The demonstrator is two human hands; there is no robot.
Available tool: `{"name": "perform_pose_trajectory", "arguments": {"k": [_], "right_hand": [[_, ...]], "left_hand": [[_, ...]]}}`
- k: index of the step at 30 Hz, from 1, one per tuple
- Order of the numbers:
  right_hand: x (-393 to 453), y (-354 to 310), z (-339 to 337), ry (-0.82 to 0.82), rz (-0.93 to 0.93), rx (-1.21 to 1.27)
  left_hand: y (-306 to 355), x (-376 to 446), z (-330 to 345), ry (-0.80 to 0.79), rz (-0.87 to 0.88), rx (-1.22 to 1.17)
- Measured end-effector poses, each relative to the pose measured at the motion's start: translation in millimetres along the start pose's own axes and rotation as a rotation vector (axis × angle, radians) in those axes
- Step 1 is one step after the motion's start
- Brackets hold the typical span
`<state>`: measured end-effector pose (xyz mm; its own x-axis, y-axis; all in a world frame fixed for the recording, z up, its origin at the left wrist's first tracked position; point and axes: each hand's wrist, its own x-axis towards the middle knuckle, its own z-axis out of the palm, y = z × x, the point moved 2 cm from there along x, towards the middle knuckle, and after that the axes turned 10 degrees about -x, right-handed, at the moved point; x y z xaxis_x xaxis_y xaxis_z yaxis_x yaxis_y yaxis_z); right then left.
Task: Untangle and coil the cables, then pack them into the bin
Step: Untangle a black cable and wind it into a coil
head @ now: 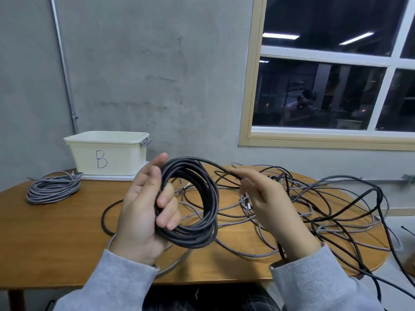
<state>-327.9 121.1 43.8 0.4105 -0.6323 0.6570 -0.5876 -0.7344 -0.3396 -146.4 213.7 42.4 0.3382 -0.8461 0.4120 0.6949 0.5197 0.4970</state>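
My left hand (143, 212) holds a round coil of black cable (202, 212) upright above the table, fingers curled through its left side. A strand runs from the coil's top to my right hand (262, 198), which pinches it between thumb and fingers. Behind and to the right lies a loose tangle of black and grey braided cables (325, 212). A finished grey coil (54, 187) rests at the table's far left. The cream bin marked "B" (107, 153) stands at the back left, against the wall.
The wooden table (56, 239) has a rounded right end, and black cables (381, 265) hang over it toward the floor. A grey concrete wall and a window stand close behind. The bin sits on a white lid or tray.
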Motion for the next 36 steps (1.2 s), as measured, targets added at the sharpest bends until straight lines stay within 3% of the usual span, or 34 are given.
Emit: {"name": "perform_pose_trajectory", "arguments": {"k": [6, 14, 21, 28, 33, 36], "right_hand": [[4, 9, -5, -0.056, 0.046, -0.148], [-1, -6, 11, -0.148, 0.051, -0.293], [-7, -30, 17, -0.259, -0.029, -0.262], [-10, -22, 23, -0.337, -0.007, -0.441], [-10, -7, 27, -0.405, 0.156, -0.499], [-6, 2, 25, -0.351, 0.256, -0.469]], "left_hand": [[3, 2, -4, 0.116, 0.093, -0.002], [4, 1, 4, 0.057, 0.031, -0.105], [6, 6, -5, 0.272, 0.284, 0.033], [10, 8, -10, 0.345, 0.453, 0.159], [10, 9, -12, 0.31, 0.506, 0.195], [11, 11, -12, 0.284, 0.531, 0.215]]}}
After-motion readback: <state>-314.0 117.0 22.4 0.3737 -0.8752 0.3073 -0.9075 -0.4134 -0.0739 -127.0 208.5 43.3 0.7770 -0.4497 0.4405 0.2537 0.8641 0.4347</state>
